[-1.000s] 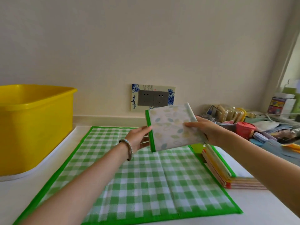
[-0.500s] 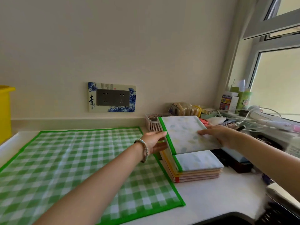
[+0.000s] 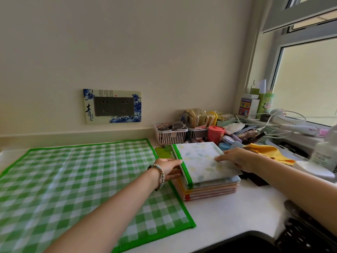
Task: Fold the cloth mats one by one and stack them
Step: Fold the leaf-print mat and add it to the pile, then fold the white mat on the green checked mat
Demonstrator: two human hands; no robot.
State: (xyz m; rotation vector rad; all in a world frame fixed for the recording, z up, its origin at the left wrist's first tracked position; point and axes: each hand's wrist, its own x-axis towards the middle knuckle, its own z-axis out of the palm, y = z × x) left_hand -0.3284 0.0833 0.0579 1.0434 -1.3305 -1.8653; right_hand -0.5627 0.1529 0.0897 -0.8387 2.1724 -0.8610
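Both arms reach forward, left hand (image 3: pixel 168 168) pinching the green-bound edge of the folded leaf-print mat (image 3: pixel 202 161), right hand (image 3: pixel 235 158) flat on it with fingers straight, the mat atop the stack (image 3: pixel 211 190) beside the green checked mat (image 3: pixel 82 189).

A decorative socket surround (image 3: pixel 112 93) on the wall, edged with blue-and-white flower patterns, carries one large black brush-written Chinese character, 青 (image 3: pixel 88 110), at its left side. Smaller characters just beneath it are too small to read. A small colourful box (image 3: pixel 246 106) by the window and a white bottle (image 3: pixel 323 156) at the right edge bear printing, but it is blurred and illegible.
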